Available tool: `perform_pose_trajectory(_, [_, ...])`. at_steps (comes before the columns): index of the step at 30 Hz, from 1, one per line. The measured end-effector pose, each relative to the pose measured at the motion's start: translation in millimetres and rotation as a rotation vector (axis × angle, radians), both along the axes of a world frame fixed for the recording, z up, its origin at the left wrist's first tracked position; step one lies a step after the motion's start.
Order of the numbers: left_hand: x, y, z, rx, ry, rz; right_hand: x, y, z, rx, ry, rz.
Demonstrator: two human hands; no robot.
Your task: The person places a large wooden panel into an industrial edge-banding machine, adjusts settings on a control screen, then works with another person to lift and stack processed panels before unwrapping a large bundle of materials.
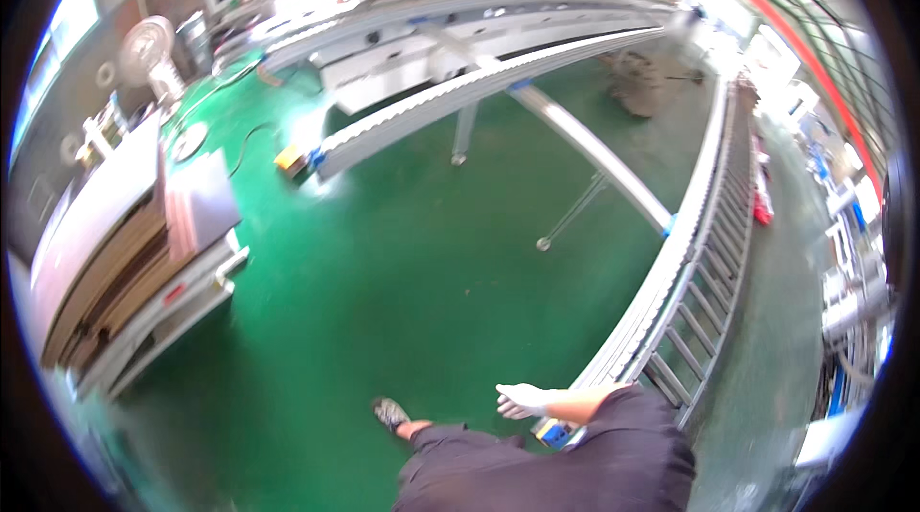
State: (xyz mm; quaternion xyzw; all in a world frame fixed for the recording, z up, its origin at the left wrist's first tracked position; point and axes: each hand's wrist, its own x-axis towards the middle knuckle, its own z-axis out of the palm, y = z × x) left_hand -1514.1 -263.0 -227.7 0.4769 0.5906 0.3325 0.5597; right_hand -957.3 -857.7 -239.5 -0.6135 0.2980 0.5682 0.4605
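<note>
My right hand point(522, 400) wears a white glove and reaches out to the left over the green floor point(402, 253), fingers apart and holding nothing. Its bare forearm comes from my dark clothing at the lower edge. The hand hangs beside the near end of a long grey roller conveyor point(704, 253). My foot in a patterned shoe point(390, 411) is on the floor just left of the hand. My left hand is out of sight.
A stack of flat boards point(125, 263) lies on a low cart at the left. A second long conveyor rail point(479, 85) on thin legs crosses the back. A standing fan point(149, 47) and cables are at the far left; machines line the back.
</note>
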Motion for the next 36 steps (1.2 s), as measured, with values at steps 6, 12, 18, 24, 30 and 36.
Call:
perform_pose_trajectory(6, [338, 6, -17, -0.177, 0.745, -1.341, 101, 236, -63, 0.610, -0.389, -0.292])
perform_pose_trajectory(12, [477, 91, -66, 0.078, 0.337, -1.041, 205, 418, 114, 0.355, -1.245, 0.962])
perform_pose_trajectory(18, [645, 288, 28, -0.438, -0.213, -0.349, 348, 482, 22, 0.255, -0.849, 0.281])
perform_pose_trajectory(24, [788, 440, 66, -0.556, -0.461, -0.356, 422, 582, 135, 0.506, -0.686, 0.119])
perform_pose_trajectory(30, [964, 549, 44, -0.637, -0.603, -0.053, 532, 622, 92, 0.451, -0.485, -0.086])
perform_pose_trajectory(36, [1049, 552, 49, -0.542, -0.624, 0.442, 664, 673, 91, 0.388, -0.425, 0.109])
